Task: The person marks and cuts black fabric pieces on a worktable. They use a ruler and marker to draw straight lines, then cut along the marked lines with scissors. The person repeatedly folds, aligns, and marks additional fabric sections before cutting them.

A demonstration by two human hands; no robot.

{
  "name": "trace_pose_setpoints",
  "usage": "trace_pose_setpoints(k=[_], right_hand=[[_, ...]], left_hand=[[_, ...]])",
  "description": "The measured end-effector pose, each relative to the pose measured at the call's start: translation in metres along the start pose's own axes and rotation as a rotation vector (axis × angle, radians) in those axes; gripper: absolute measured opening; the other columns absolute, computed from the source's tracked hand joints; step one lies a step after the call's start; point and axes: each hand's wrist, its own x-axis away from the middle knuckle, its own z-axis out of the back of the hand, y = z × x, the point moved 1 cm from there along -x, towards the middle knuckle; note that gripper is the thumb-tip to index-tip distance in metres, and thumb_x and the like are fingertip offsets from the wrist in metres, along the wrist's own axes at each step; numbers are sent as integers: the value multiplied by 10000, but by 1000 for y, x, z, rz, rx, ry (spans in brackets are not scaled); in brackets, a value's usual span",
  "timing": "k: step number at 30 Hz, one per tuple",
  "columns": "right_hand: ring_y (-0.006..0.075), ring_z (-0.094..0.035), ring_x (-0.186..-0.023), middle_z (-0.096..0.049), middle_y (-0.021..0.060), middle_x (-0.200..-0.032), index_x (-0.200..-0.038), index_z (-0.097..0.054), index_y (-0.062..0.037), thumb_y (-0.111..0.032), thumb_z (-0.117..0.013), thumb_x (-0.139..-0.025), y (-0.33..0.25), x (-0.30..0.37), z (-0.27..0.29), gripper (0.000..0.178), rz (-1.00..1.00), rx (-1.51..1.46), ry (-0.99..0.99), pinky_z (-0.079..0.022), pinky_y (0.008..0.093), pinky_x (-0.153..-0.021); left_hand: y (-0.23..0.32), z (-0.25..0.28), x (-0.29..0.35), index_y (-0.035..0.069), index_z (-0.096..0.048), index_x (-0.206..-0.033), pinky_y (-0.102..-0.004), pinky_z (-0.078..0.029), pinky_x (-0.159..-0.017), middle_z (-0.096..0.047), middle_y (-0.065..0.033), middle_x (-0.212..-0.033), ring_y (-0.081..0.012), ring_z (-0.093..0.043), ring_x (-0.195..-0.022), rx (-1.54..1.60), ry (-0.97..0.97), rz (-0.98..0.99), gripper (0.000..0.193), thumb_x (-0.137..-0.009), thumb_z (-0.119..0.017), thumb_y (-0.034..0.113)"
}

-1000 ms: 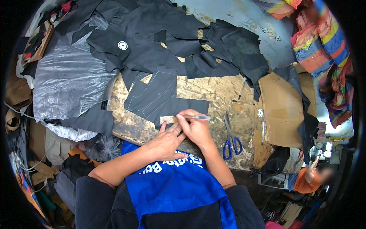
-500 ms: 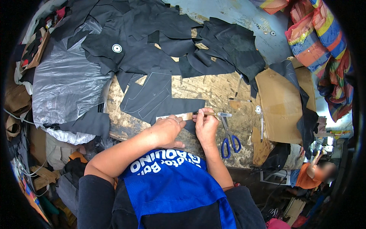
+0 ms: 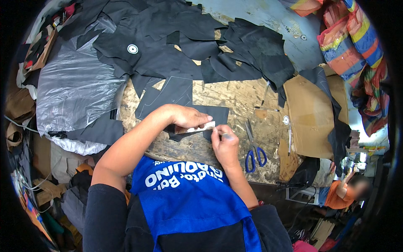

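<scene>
Black piece (image 3: 184, 101) lies near the bench (image 3: 235, 98) front edge | pale template (image 3: 200, 127) on it, long axis left-right | left hand (image 3: 189, 117) presses it flat | right hand (image 3: 224, 145) pinches a pen (image 3: 227, 135) at its right end.

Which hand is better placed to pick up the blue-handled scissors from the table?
Probably the right hand: it is nearer to the scissors, which lie just beside it, though it holds a pen. The left hand presses a pale template strip onto black fabric.
</scene>
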Motion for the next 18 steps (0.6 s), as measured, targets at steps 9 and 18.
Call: trace_pose_setpoints(k=[9,18], right_hand=[[276,-586,-914,-617,90,-812,-843,-613,-65,-100,-679,-735,-42,5,-45,131,485,-105,-360,-440,399,-795],[160,-618,-835,-640,129,-860,-909,-555,17,-7,-557,-881,-8,16,-24,37,-226,-870,3,-505,289,-752]], left_hand=[[1,6,2,56,-452,-1343,-341,-444,-925,-590,-142,-1225,-241,-582,-1054,159,-51,108,665,-968,-240,563],[-14,-30,36,54,-646,-1013,-394,-473,-848,-627,-164,-925,-336,-603,-946,-461,781,-52,430,-675,-782,283]])
